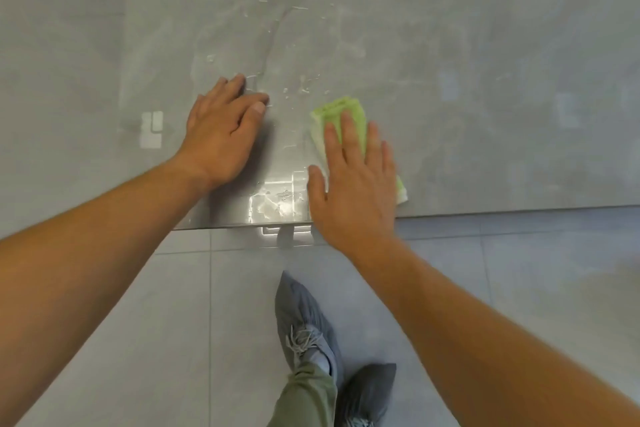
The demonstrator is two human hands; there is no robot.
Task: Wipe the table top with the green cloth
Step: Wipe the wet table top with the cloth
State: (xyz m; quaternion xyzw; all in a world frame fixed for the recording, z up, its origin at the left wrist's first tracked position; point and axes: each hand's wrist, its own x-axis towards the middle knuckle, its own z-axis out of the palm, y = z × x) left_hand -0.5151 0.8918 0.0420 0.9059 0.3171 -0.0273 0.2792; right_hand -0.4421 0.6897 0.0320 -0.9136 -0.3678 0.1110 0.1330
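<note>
Pressing the green cloth (341,116) flat under our right hand (353,180), fingers straight, we work near the front edge of the table top (485,45). Our left hand (221,130) rests open beside the cloth. Droplets (301,88) beyond the cloth remain unwiped.

The person is wearing olive-green trousers (308,399) and crinkled grey shoe covers (299,305), pale laces (300,340) showing through one, all appearing below the table (485,45).
</note>
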